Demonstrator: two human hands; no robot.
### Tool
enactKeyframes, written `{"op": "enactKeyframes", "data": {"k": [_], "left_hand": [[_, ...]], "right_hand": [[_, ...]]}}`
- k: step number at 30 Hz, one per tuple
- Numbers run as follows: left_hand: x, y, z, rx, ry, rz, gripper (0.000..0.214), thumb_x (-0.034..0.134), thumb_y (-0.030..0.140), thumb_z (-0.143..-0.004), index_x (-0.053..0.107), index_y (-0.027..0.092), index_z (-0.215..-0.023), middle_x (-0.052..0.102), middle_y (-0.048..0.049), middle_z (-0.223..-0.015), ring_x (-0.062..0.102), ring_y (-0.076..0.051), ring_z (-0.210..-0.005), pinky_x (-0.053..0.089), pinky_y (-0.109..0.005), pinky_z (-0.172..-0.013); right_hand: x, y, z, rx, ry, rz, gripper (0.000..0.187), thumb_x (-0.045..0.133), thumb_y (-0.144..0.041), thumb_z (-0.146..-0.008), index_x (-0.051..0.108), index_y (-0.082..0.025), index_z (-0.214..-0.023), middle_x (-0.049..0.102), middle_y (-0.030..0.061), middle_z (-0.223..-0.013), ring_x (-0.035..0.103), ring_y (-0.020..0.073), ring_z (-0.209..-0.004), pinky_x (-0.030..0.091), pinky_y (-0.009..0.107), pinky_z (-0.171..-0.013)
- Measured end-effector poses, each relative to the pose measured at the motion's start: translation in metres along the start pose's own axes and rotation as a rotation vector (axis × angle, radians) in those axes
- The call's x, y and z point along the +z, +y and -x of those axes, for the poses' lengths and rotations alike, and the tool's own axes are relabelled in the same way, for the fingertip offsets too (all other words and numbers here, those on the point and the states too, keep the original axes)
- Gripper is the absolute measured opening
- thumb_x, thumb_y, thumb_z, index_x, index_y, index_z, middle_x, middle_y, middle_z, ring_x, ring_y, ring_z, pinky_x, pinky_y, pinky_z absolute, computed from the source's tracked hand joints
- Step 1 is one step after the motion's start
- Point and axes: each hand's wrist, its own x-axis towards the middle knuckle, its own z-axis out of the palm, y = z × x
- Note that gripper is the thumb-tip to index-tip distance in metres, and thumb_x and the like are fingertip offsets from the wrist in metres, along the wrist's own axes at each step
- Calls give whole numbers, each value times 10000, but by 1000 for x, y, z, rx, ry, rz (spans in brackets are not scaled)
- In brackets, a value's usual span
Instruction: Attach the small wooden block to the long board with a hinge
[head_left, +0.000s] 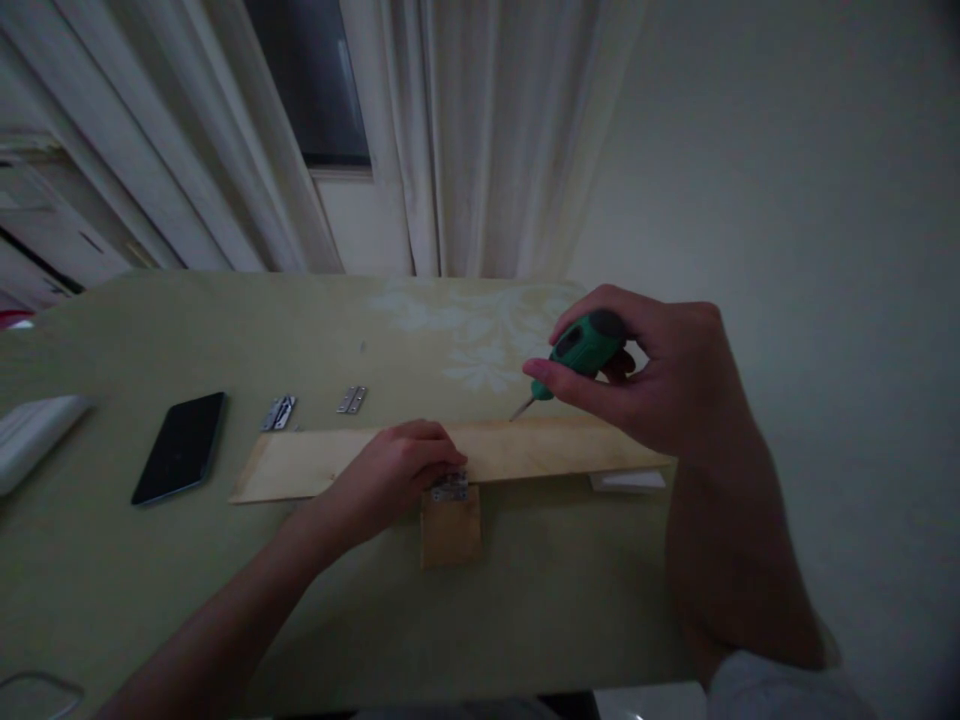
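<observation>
In my right hand (652, 370) is a short green-and-black screwdriver (581, 350), gripped by its handle. Its metal tip points down and left, above the long pale wooden board (540, 445). My left hand (397, 460) rests on that board, fingers curled together and fingertips pressed at a metal hinge (450, 488). This hinge lies where the board meets a small wooden block (450, 535). Part of the hinge is hidden by my fingers, and whether a screw sits between them I cannot tell. Another hinge (352, 400) lies flat behind the board.
Near the board's left end lies a metal hinge with a dark mark (279, 412). Farther left are a black phone (182, 445) and a white object (37, 435). A white piece (628, 481) pokes out under the board's right end. A pale green cloth (300, 330) covers the table.
</observation>
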Motion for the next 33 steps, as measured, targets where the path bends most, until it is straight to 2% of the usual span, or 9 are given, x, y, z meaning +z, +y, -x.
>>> {"op": "enactKeyframes", "data": {"k": [4, 8, 13, 20, 26, 33], "left_hand": [[7, 6, 3, 73, 48, -34, 179, 638, 141, -1006, 807, 191, -1035, 757, -56, -964, 715, -181, -871, 545, -276, -779], [14, 6, 7, 80, 116, -70, 152, 654, 136, -990, 799, 176, -1015, 759, -59, -939, 717, -184, -839, 551, -284, -756], [19, 5, 10, 121, 176, -98, 150, 652, 144, -992, 797, 170, -1026, 763, -76, -960, 716, -194, -863, 571, -294, -754], [15, 7, 12, 167, 146, -151, 163, 650, 173, -1004, 812, 173, -1027, 764, -81, -951, 705, -206, -868, 574, -316, -757], [16, 4, 6, 100, 127, -14, 175, 659, 152, -977, 824, 205, -1000, 770, -52, -941, 720, -163, -839, 559, -262, -741], [28, 3, 13, -120, 225, 132, 129, 688, 209, -945, 750, 202, -1058, 743, -9, -852, 667, -115, -690, 520, -207, -628]], "right_hand": [[1, -4, 2, -23, -54, -39, 301, 812, -481, -869, 657, -224, -888, 635, -51, -680, 493, 91, -518, 401, 262, -551], [4, -10, 3, -23, -107, -95, 306, 798, -460, -884, 646, -207, -967, 652, -50, -717, 499, 79, -517, 400, 243, -550], [6, -13, 2, -66, -129, -102, 303, 808, -436, -880, 633, -200, -954, 654, -43, -761, 496, 71, -535, 399, 237, -569], [-1, -14, 4, -60, -121, -97, 304, 816, -423, -876, 627, -197, -954, 641, -45, -756, 481, 72, -541, 386, 239, -577], [4, -15, 3, -63, -132, -139, 289, 806, -393, -884, 620, -196, -987, 629, -54, -755, 479, 71, -558, 362, 244, -600], [17, -16, 1, -74, -187, -195, 275, 768, -411, -911, 608, -210, -1009, 622, -54, -751, 514, 96, -619, 355, 245, -628]]}}
